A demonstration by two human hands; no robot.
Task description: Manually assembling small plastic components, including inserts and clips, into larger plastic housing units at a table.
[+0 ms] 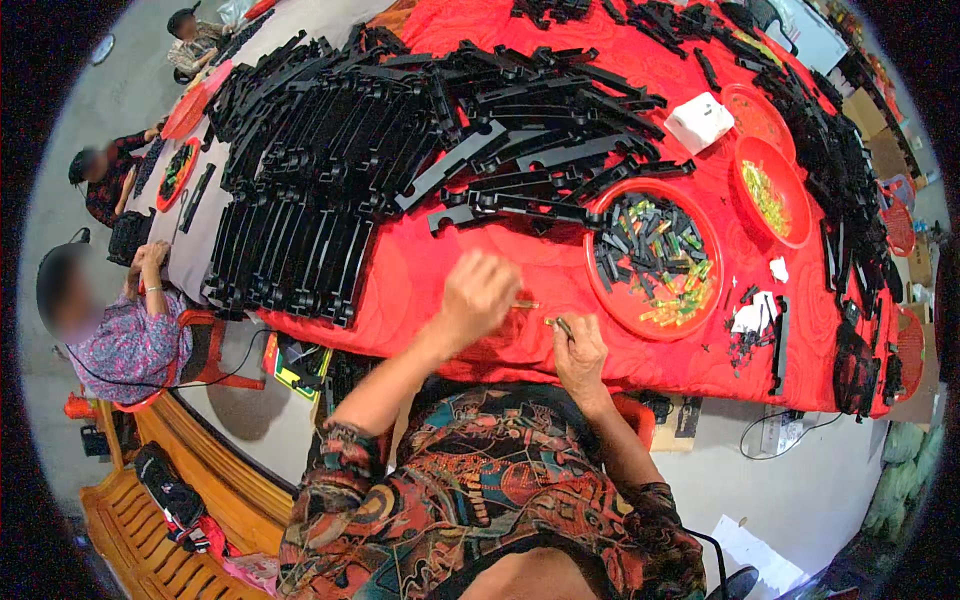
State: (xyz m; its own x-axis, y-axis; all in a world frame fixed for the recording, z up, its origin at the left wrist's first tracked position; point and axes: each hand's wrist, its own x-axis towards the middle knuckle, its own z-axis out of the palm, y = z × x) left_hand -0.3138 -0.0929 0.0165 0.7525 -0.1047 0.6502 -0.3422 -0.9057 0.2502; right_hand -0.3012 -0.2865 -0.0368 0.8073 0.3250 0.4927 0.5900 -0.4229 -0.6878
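Over the red cloth, in front of the pile of long black plastic strips (300, 230), my left hand (482, 296) is raised with its fingers curled closed and slightly blurred. What it holds, if anything, is hidden. A small yellowish clear piece (526, 304) shows just right of its fingers; whether they touch it I cannot tell. My right hand (582, 352) pinches a small dark piece (564, 326) between thumb and finger, close to the table's near edge. Beside it stands a round red basin (592, 262) holding small black pieces and yellow-green clear ones.
Farther right are a red bowl of yellow pieces (801, 236) and a white box (698, 122). Small black scraps (744, 346) lie near white paper. At left, a person in a patterned top (135, 340) sits by the table, with others beyond. A wooden bench (150, 530) stands behind.
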